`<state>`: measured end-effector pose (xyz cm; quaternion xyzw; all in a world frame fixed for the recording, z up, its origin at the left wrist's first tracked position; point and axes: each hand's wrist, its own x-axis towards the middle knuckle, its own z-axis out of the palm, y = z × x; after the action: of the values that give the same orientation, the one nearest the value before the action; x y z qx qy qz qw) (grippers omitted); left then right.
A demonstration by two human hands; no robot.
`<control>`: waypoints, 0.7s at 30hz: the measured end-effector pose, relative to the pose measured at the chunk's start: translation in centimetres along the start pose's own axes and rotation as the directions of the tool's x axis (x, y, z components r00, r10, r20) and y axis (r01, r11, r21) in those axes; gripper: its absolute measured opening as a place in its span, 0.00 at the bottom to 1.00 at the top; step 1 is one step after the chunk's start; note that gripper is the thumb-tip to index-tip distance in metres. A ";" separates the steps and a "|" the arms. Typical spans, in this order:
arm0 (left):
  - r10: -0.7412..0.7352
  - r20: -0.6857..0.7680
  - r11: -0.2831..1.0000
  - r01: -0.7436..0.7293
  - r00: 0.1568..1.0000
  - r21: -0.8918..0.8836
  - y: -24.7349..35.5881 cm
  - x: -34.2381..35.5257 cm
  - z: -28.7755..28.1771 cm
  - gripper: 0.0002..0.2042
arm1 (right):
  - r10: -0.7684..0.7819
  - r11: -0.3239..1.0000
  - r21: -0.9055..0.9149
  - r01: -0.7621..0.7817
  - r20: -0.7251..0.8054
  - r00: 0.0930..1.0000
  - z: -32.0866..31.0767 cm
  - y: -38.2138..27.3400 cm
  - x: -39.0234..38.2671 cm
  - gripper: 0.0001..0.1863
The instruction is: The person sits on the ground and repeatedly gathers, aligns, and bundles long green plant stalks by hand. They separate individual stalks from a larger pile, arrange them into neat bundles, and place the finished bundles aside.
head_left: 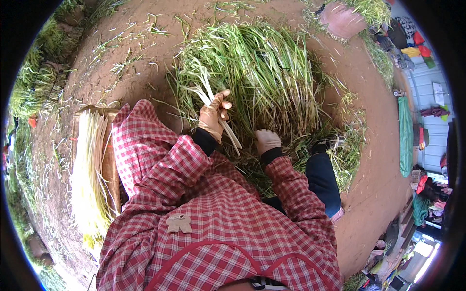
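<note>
My left hand (211, 120) is closed around a few slender pale stalks (231, 134). Their whitish ends stick out above and below the fingers. To its right, my right hand (267, 141) is curled at the near edge of a big heap of long green stalks (272, 63). The fingertips are partly hidden there, and I cannot make out what they grip. The heap lies on the ground in front of me, green leafy tops away from me and brownish stems toward the right.
Left of my knee, a brown tray (112, 177) holds a bundle of long pale yellow stalks (91, 155). Leaf scraps litter the reddish dirt floor (141, 53). More green bundles (36, 92) lie far left. A pinkish round object (342, 20) stands at back right.
</note>
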<state>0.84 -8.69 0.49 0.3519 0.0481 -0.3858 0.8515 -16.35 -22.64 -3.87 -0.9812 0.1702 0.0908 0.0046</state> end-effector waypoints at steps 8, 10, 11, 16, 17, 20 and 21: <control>-0.125 0.040 0.985 0.129 0.991 -0.117 -0.8 -0.1 -0.7 0.15 | 0.579 0.723 0.637 -0.268 -0.346 0.738 -6.2 6.3 5.2 0.08; -0.187 0.068 0.975 0.194 0.980 -0.111 -0.9 -0.1 -0.7 0.16 | 0.625 0.773 0.415 -0.480 -0.369 0.688 -7.7 7.6 8.0 0.08; -0.200 0.086 0.972 0.209 0.976 -0.111 -0.9 -0.1 -0.7 0.16 | 0.563 0.820 0.272 -0.504 -0.222 0.796 -8.2 7.9 9.1 0.10; -0.204 0.081 0.968 0.213 0.976 -0.131 -0.9 -0.2 -0.4 0.17 | 0.610 0.666 0.697 -0.264 -0.306 0.731 -12.4 9.3 10.3 0.09; -0.206 0.073 0.971 0.213 0.976 -0.109 -0.8 -0.1 -0.3 0.17 | 0.597 0.665 0.747 -0.020 -0.515 0.615 -13.3 9.4 9.8 0.08; -0.196 0.093 0.977 0.202 0.976 -0.067 -1.1 0.0 0.0 0.17 | 0.643 0.408 0.803 0.434 -0.590 0.487 -14.0 7.8 7.0 0.06; -0.215 0.093 0.974 0.221 0.972 -0.055 -1.3 0.0 0.1 0.17 | 0.703 0.123 0.941 0.316 -0.307 0.641 -13.4 6.5 6.3 0.06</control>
<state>-0.03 -9.36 -0.12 0.2997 0.0620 -0.4901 0.8162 -10.27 -31.36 8.26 -0.6316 0.3178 -0.4392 0.5543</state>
